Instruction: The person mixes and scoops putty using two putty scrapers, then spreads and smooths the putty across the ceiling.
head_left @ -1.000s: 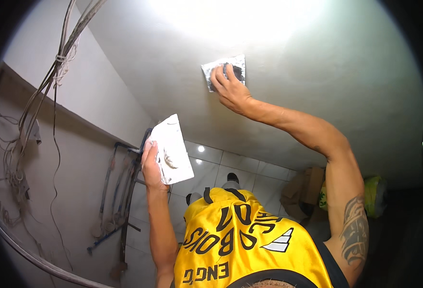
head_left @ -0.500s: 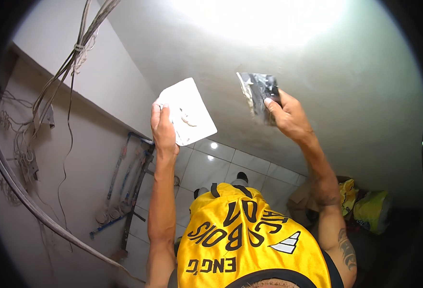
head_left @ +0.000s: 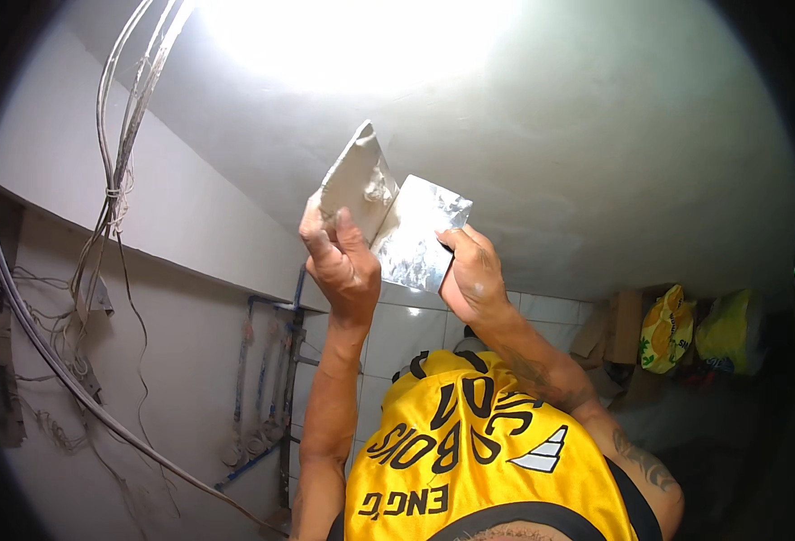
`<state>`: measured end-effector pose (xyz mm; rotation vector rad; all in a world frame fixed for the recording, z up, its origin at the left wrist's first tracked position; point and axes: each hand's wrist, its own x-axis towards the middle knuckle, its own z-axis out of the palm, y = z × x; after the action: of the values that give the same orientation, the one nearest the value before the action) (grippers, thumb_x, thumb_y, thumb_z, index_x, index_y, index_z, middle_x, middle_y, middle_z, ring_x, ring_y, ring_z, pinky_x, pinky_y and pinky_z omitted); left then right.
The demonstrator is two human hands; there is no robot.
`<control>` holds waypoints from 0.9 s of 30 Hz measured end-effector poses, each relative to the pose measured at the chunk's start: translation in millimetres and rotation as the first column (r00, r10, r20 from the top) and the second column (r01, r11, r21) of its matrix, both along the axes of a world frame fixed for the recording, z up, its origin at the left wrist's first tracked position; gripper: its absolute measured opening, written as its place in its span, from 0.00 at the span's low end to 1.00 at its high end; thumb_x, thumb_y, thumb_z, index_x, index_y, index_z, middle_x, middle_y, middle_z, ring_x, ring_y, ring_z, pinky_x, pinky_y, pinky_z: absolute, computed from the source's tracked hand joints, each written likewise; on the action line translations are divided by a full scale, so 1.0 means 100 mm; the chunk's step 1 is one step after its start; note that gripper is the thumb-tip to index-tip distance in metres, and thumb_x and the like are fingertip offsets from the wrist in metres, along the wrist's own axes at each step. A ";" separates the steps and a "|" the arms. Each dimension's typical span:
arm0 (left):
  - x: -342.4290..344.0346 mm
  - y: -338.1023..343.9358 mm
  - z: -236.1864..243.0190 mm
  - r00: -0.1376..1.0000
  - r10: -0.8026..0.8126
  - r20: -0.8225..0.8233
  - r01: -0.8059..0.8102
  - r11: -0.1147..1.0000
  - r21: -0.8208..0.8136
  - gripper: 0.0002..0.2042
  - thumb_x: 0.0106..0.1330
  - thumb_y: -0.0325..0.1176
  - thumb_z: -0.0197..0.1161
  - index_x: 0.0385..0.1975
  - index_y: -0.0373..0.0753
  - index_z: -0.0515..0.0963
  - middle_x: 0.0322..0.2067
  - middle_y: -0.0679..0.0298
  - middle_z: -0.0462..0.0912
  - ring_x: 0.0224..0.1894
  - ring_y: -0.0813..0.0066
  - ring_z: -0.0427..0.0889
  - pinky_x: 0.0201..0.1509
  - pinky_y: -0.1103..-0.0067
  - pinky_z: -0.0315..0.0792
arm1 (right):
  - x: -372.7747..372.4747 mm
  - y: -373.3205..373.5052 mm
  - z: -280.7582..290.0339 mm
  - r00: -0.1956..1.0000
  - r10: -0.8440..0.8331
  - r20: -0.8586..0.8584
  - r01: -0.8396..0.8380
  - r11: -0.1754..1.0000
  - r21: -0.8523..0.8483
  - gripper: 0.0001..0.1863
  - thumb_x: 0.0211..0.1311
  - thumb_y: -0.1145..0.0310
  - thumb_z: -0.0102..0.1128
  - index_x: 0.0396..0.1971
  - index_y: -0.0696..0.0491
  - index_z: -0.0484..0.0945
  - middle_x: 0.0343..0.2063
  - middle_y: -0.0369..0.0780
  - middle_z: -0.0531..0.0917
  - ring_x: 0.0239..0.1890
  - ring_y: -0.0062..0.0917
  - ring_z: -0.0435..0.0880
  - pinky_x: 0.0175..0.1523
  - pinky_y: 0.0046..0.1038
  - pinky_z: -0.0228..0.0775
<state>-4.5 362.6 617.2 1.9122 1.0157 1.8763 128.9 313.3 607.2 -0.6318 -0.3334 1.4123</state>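
paste (head_left: pixel 379 187) sits on the pale plate (head_left: pixel 352 176) clamped in my left hand (head_left: pixel 345 268), upper centre of the frame; my right hand (head_left: pixel 474 275) grips the shiny blade (head_left: pixel 418 227), perhaps touching the plate. i judge this scraping; next calls for steady wrists.

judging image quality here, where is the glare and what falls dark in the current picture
Head view: glare whites out the top of the smooth grey wall, and the flat silver metal blade shines brightly; same head view: corners go black outside the fisheye circle, and deep shadow fills the area below the yellow-green plastic bag.
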 end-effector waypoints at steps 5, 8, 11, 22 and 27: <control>-0.08 0.04 -0.03 0.956 -0.085 -0.280 0.149 0.965 0.215 0.17 0.72 0.18 0.45 0.59 0.35 0.61 0.46 0.51 0.81 0.38 0.69 0.83 0.40 0.78 0.77 | 0.07 0.01 0.25 0.996 0.048 -0.069 -0.043 0.997 0.066 0.15 0.63 0.76 0.43 0.47 0.65 0.71 0.46 0.46 0.78 0.50 0.32 0.77 0.58 0.35 0.69; -0.12 0.04 0.01 0.915 -0.143 -0.378 0.252 0.933 0.257 0.20 0.71 0.17 0.47 0.61 0.36 0.61 0.50 0.46 0.80 0.42 0.60 0.85 0.46 0.73 0.78 | 0.17 0.03 0.27 0.996 0.067 -0.061 -0.062 0.995 0.073 0.15 0.63 0.76 0.41 0.47 0.65 0.71 0.46 0.46 0.78 0.49 0.33 0.78 0.57 0.37 0.70; -0.17 0.00 0.07 0.875 -0.225 -0.428 0.317 0.936 0.155 0.18 0.70 0.19 0.50 0.59 0.35 0.66 0.50 0.44 0.80 0.46 0.54 0.84 0.47 0.71 0.78 | 0.22 0.04 0.27 0.995 0.072 -0.065 -0.069 0.997 0.044 0.16 0.64 0.75 0.42 0.49 0.68 0.69 0.46 0.50 0.79 0.47 0.36 0.80 0.56 0.40 0.72; -0.47 0.01 0.40 0.761 -0.389 -0.519 0.467 0.884 0.024 0.32 0.50 0.17 0.63 0.59 0.41 0.66 0.54 0.47 0.77 0.55 0.48 0.79 0.55 0.68 0.78 | 0.33 0.13 0.51 0.958 0.263 -0.113 -0.263 0.965 0.014 0.21 0.62 0.75 0.41 0.54 0.70 0.65 0.50 0.52 0.75 0.52 0.40 0.78 0.61 0.45 0.70; -0.46 0.14 0.29 0.741 -0.332 -0.584 0.450 0.891 0.064 0.33 0.49 0.11 0.59 0.58 0.44 0.67 0.55 0.52 0.77 0.55 0.52 0.79 0.56 0.68 0.78 | 0.36 0.12 0.47 0.955 0.258 -0.145 -0.259 0.966 0.010 0.21 0.62 0.77 0.40 0.54 0.69 0.64 0.52 0.51 0.74 0.54 0.41 0.77 0.61 0.46 0.70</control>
<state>-50.8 376.8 646.5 2.6386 0.4779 1.2305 164.5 325.1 653.8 -0.5018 -0.3019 1.7025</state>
